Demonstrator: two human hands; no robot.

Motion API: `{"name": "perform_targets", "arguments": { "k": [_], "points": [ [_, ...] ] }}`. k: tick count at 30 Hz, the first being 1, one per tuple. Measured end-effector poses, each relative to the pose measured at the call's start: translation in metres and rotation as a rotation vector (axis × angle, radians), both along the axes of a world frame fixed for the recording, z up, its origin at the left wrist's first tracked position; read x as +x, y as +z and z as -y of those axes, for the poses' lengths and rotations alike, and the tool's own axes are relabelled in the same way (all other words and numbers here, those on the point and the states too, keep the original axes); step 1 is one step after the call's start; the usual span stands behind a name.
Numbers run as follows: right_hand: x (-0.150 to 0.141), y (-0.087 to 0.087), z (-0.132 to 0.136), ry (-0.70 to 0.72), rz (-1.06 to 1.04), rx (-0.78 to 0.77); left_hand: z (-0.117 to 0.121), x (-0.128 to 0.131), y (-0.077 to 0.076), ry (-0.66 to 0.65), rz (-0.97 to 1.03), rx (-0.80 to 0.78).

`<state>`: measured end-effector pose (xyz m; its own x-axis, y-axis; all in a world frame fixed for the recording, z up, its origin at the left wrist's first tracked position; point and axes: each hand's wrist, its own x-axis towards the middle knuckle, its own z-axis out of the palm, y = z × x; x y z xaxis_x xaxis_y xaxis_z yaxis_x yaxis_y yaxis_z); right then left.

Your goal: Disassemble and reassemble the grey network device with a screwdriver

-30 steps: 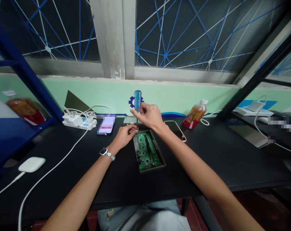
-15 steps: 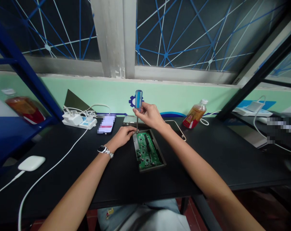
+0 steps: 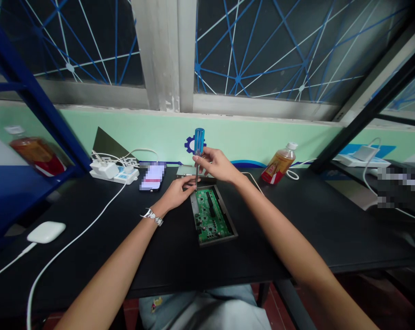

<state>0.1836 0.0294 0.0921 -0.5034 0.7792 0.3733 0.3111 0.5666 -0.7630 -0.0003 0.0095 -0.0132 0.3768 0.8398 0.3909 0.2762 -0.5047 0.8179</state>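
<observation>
A screwdriver (image 3: 199, 140) with a clear blue handle stands nearly upright, its tip down at the far left corner of a green circuit board (image 3: 207, 208). The board sits in a shallow metal frame (image 3: 224, 206) on the black table. My right hand (image 3: 219, 164) is closed around the lower part of the handle. From the left, my left hand (image 3: 176, 192) has its thumb and fingers about the shaft near the tip, seemingly pinching it, beside the frame's corner. Any screw under the tip is too small to make out.
Behind my hands lies a flat metal piece (image 3: 187, 171). A phone (image 3: 153, 176) and a white power strip (image 3: 114, 173) with cables are at the back left. A tea bottle (image 3: 279, 163) stands back right. A white charger case (image 3: 46, 232) lies left, near a long cable.
My left thumb and fingers have shifted from the frame's corner up around the screwdriver shaft. My left wrist has turned slightly. The screwdriver stays upright at the same corner.
</observation>
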Motion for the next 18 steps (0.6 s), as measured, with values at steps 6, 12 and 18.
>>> {"name": "perform_targets", "arguments": {
  "k": [6, 12, 18],
  "points": [
    [0.0056, 0.0032, 0.0011, 0.161, -0.094, -0.214, 0.0042, 0.0087, 0.0061, -0.016, 0.185, -0.094],
    [0.0102, -0.0009, -0.0028, 0.014, -0.013, -0.134, 0.0035, 0.0088, 0.0028, 0.047, 0.231, -0.081],
    [0.0105, -0.0060, -0.0046, 0.093, -0.001, -0.126, 0.0003, 0.0077, -0.0020, 0.113, 0.223, -0.075]
  ]
}}
